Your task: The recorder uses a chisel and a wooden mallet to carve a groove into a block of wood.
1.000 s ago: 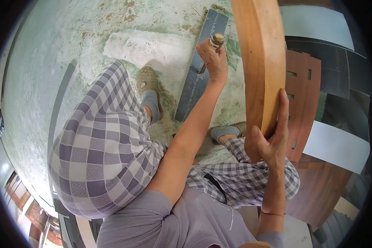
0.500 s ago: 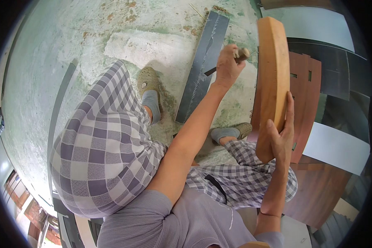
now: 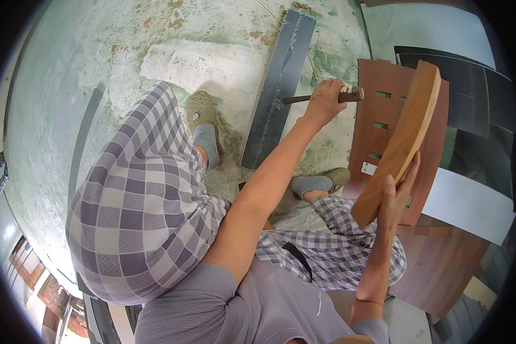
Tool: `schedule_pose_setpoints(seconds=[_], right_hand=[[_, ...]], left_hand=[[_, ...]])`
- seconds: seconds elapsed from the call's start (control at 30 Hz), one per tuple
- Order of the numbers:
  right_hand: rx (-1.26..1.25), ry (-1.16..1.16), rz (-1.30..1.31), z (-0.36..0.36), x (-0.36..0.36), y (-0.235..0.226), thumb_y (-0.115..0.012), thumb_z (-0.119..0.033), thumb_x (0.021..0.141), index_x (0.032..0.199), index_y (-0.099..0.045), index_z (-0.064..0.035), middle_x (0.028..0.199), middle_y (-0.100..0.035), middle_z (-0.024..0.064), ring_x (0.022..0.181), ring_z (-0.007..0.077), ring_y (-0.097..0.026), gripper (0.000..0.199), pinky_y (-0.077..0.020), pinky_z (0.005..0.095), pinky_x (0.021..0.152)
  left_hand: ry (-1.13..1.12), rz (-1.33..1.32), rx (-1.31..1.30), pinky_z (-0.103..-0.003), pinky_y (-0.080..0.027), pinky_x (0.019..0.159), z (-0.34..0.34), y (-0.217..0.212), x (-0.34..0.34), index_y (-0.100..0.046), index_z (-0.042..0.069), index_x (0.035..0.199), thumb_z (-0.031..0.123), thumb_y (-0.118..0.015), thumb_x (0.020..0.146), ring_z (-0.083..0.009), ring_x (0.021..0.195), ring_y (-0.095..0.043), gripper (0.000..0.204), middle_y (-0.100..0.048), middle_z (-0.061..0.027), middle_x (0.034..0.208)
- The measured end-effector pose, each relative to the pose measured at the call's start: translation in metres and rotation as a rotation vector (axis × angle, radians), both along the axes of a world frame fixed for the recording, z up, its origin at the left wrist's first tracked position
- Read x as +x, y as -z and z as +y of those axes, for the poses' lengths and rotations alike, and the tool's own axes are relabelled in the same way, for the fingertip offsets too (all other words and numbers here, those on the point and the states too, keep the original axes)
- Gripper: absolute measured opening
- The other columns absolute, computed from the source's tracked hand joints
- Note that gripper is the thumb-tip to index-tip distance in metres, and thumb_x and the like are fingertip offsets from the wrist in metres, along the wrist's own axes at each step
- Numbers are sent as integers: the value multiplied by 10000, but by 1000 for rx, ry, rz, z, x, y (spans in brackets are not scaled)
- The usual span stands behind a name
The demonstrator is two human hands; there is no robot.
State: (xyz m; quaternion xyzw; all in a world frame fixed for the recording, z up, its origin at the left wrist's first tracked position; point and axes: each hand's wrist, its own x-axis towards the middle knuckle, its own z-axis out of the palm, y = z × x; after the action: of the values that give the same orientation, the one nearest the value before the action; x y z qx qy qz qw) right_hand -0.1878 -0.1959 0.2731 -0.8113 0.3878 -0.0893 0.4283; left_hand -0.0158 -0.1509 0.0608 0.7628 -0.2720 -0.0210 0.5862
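My left hand (image 3: 325, 103) is closed round a chisel (image 3: 352, 94) with a wooden handle and a dark, flat blade. The blade's tip is over the pale, ragged line that runs along a long dark grey board (image 3: 264, 117) on the floor; whether it touches cannot be told. A thick, slightly curved wooden bar (image 3: 404, 137) is gripped near its lower end by my right hand (image 3: 393, 195). It tilts up and to the right, off the floor, well to the right of the chisel.
A reddish-brown slotted panel (image 3: 378, 86) lies under the wooden bar. White sheets (image 3: 467, 203), dark panels (image 3: 467, 103) and another brown board (image 3: 441, 258) overlap on the right. My clogged feet flank the dark board. A grey strip (image 3: 83, 137) lies at left.
The wooden bar has tilted, its top swinging right and down. My left hand has shifted slightly right and lower, and the chisel has turned nearly level in the picture.
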Motion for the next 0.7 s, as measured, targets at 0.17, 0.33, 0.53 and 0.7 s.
schedule_pose_setpoints(seconds=[0.17,0.33,0.53,0.7], right_hand=[[105,-191,274,14,-5,19,-536,-142,785,1494,-175,-85,1516,-225,175,1345,340,-332,798,-310,403,1081],[141,-85,53,5,1,-2,-527,-219,817,1501,-131,-88,1517,-205,198,1364,342,-297,801,-280,406,1098],[43,-226,300,22,3,16,-519,-164,818,1506,-102,-83,1500,-231,241,1367,361,-301,808,-294,404,1095],[66,-306,201,21,1,14,-528,-153,803,1497,-165,-82,1490,-262,230,1346,346,-340,786,-314,401,1085]], left_hand=[[35,18,25,-438,-449,801,2,1,-4,-515,52,976,35,-728,643,-355,942,-558,396,-584,-141,946],[52,25,57,-436,-439,826,4,-2,-5,-511,54,995,32,-740,632,-354,968,-546,430,-582,-140,962],[-27,-19,2,-452,-444,786,3,1,-1,-522,51,945,32,-752,603,-358,883,-552,413,-579,-135,916],[-7,-12,5,-458,-430,781,5,-1,-1,-509,54,993,17,-759,590,-368,893,-534,476,-566,-143,939]])
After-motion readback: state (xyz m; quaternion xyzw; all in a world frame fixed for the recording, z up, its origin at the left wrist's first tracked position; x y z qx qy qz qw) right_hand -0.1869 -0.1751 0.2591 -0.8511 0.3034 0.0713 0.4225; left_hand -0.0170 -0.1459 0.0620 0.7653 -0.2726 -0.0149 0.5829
